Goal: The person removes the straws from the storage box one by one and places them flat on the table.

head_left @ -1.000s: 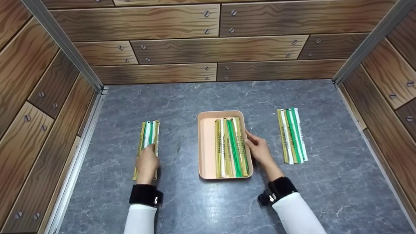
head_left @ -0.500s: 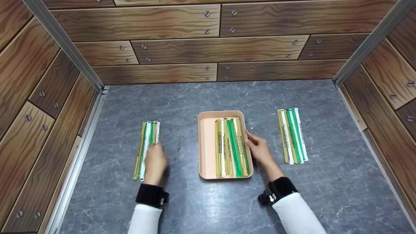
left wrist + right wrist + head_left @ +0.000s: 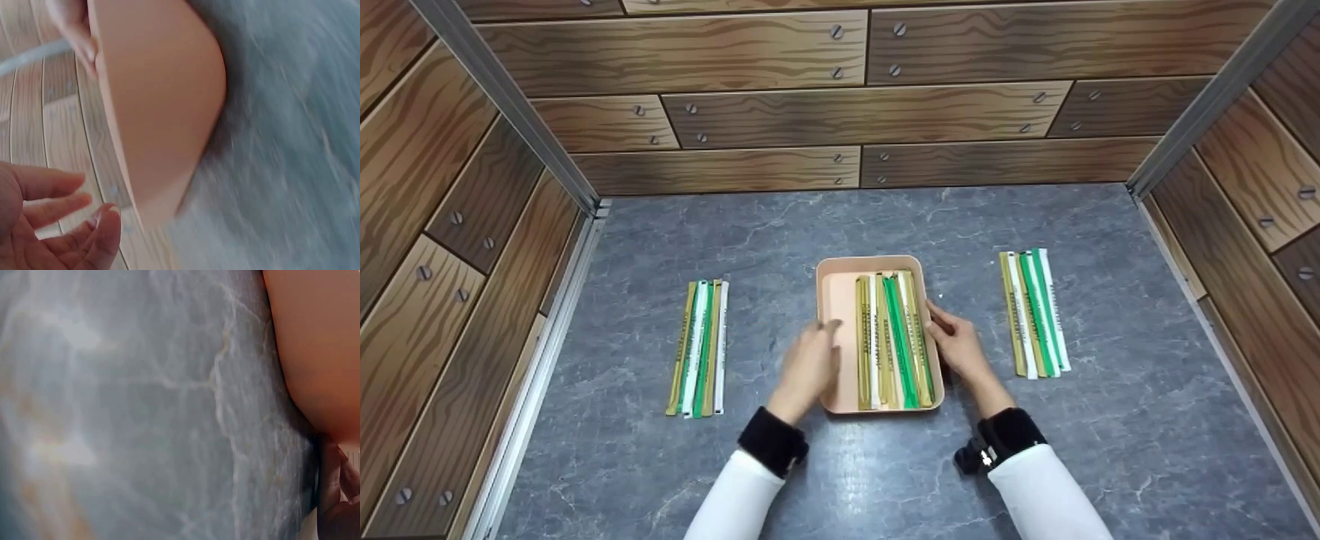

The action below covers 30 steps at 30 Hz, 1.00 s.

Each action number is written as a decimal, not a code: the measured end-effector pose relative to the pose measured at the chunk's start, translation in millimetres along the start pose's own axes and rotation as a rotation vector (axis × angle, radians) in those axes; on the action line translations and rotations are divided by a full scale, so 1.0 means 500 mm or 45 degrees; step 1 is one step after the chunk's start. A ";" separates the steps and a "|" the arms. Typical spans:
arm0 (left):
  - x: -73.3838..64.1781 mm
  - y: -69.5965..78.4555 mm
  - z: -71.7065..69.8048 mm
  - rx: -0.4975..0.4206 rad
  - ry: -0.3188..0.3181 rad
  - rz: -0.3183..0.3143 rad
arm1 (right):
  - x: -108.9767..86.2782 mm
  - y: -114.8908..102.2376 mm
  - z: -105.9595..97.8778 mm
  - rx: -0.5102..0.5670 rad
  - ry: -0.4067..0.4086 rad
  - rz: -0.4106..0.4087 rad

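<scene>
A peach-coloured tray (image 3: 832, 300) stands mid-table, with several long, slim wrapped sticks (image 3: 889, 345) in gold, white and green lying along its right part. Over the tray's left rim is my left hand (image 3: 808, 364); in the left wrist view its fingers (image 3: 53, 211) are loosely bent with nothing between them, apart from the tray wall (image 3: 160, 112). My right hand (image 3: 962, 351) holds the tray's right rim. The right wrist view shows some of its fingers (image 3: 331, 469) against the tray's side (image 3: 315, 349), the rest out of sight.
To the left lies a row of similar sticks (image 3: 699, 349), side by side. Another row of sticks (image 3: 1033, 315) lies on the right. The grey marbled tabletop (image 3: 772, 247) is bounded by wood-patterned walls (image 3: 765, 116) at the back and both sides.
My left hand has left the row of sticks on the left and moved right to the tray's left rim. That row now shows in full. My right hand and the tray have stayed put.
</scene>
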State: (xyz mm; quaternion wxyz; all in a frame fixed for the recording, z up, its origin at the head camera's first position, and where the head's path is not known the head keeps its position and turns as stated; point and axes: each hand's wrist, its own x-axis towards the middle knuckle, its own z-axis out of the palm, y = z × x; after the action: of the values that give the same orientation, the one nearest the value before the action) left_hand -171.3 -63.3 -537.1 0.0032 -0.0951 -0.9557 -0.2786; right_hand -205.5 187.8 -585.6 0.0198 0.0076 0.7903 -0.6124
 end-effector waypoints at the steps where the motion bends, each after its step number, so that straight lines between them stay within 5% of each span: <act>1: 0.003 0.007 0.007 -0.001 -0.048 0.013 | -0.003 -0.008 0.000 0.016 -0.007 -0.003; 5: 0.014 0.026 0.037 0.097 -0.183 0.059 | -0.016 -0.039 0.003 0.033 -0.018 -0.023; 9: 0.024 0.032 0.060 0.242 -0.228 0.115 | -0.021 -0.046 0.005 -0.014 -0.012 -0.036; 30: 0.034 0.031 0.089 0.393 -0.224 0.042 | -0.021 -0.044 0.004 -0.011 -0.008 -0.076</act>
State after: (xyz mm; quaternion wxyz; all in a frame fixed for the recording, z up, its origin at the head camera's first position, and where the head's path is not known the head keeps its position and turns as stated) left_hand -183.1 -23.5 -565.4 -0.0614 -0.1330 -0.9820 -0.1191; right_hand -195.6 180.4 -564.3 0.0039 -0.0179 0.7928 -0.6092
